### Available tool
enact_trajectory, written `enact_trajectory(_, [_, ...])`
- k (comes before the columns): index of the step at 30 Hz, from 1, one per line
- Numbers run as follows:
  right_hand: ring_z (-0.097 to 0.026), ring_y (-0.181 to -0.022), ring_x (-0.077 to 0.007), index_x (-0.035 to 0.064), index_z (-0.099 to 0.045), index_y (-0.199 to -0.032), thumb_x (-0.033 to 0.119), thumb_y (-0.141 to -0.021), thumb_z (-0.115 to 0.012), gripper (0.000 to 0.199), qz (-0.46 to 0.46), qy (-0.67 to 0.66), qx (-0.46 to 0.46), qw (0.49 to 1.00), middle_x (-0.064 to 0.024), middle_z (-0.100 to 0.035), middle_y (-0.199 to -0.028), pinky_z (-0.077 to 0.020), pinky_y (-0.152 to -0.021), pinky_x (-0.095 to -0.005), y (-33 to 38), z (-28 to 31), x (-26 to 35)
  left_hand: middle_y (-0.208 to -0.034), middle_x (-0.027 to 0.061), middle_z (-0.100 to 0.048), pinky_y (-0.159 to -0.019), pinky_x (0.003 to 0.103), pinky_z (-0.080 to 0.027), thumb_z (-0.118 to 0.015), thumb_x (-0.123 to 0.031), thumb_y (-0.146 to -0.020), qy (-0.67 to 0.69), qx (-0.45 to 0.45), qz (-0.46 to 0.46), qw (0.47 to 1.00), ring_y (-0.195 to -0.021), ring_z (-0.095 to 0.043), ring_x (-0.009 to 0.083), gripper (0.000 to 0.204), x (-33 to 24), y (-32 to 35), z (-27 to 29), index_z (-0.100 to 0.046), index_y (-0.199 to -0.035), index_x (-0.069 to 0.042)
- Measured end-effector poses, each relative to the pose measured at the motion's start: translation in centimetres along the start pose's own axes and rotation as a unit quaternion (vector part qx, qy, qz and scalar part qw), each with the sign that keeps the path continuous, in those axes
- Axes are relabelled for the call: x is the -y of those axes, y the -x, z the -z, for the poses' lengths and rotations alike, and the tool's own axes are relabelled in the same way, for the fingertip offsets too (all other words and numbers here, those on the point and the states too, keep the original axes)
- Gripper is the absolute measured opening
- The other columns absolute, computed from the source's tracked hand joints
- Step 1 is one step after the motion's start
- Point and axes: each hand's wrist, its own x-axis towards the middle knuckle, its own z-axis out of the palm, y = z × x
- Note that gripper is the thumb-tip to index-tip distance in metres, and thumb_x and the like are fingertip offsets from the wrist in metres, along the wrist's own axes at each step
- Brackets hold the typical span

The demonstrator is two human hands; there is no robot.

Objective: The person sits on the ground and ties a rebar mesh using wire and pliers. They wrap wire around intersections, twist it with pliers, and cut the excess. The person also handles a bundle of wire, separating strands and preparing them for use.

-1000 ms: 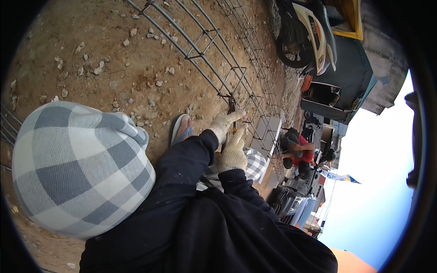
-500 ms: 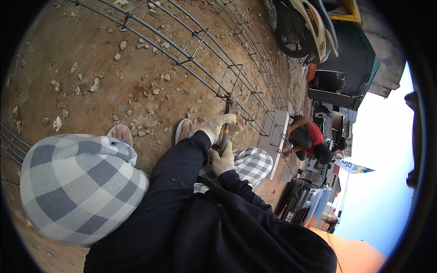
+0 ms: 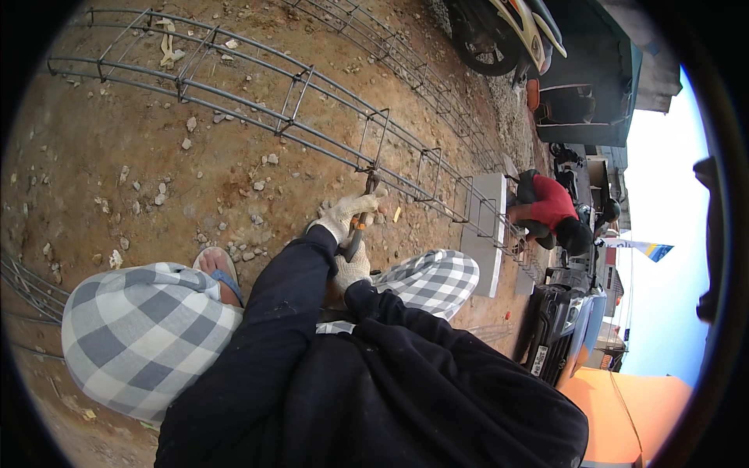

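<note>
A long cage of steel reinforcing bars (image 3: 284, 125) with square stirrups crosses above the dirt in front of me. Dark pincers with orange marks on the handles (image 3: 356, 236) reach up to the cage's near bar, their head against a stirrup joint. My left hand (image 3: 342, 218), in a cream knit glove, is closed around the pincers near the head. Closer to my body, my right hand (image 3: 353, 267), gloved alike, is closed on the handle end. Its fingers are partly hidden. Any tie wire at the joint is too small to make out.
Pale blocks (image 3: 489, 204) stand under the cage at right, near a crouching person in red (image 3: 551, 204). A second bar cage (image 3: 425, 74) lies beyond. A motorcycle (image 3: 499, 35) and a parked car (image 3: 555, 327) are farther off. Stones dot the dirt; more bars (image 3: 31, 285) lie at left.
The whole view has shifted, showing more of the cage's left end. The pincers lean more, and my right hand sits lower and further left. Both hands keep hold at the same joint.
</note>
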Motion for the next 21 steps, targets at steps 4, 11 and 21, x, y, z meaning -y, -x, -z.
enact_trajectory(4, [-0.066,-0.091,-0.0231,0.0079,-0.06,-0.11,0.001,-0.082,-0.058,0.029,-0.04,-0.158,0.059,0.985,-0.0092,-0.066,-0.099,-0.0525,-0.08,-0.0351,0.6,2.5,2.3,-0.1,0.0052,-0.071,-0.063,0.025,-0.049,-0.075,-0.04,-0.085,0.163,-0.007,0.015,0.986,-0.073,-0.057,0.0112,0.057,1.0,1.1,0.5,-0.061,-0.128,-0.004])
enact_trajectory(11, [-0.058,-0.073,-0.0112,0.0015,-0.059,-0.119,-0.007,-0.075,-0.06,0.045,-0.082,-0.132,0.128,0.979,-0.0077,-0.064,-0.099,-0.047,-0.06,-0.0248,1.4,10.3,9.1,-0.098,0.0022,-0.069,-0.053,0.019,-0.045,-0.074,-0.052,-0.084,-0.03,-0.004,0.045,0.999,-0.066,-0.055,0.0062,0.057,0.4,0.0,-2.4,-0.066,-0.118,-0.007])
enact_trajectory(21, [-0.062,-0.078,-0.0155,0.0001,-0.059,-0.117,0.002,-0.081,-0.072,0.038,-0.092,-0.057,0.138,0.984,-0.0061,-0.063,-0.093,-0.0518,-0.066,-0.0297,0.8,13.5,14.1,-0.117,0.0208,-0.066,-0.084,0.052,-0.058,-0.067,-0.037,-0.093,0.172,0.002,0.035,0.984,-0.103,-0.067,0.035,0.046,0.0,0.5,-6.8,-0.057,-0.127,-0.008])
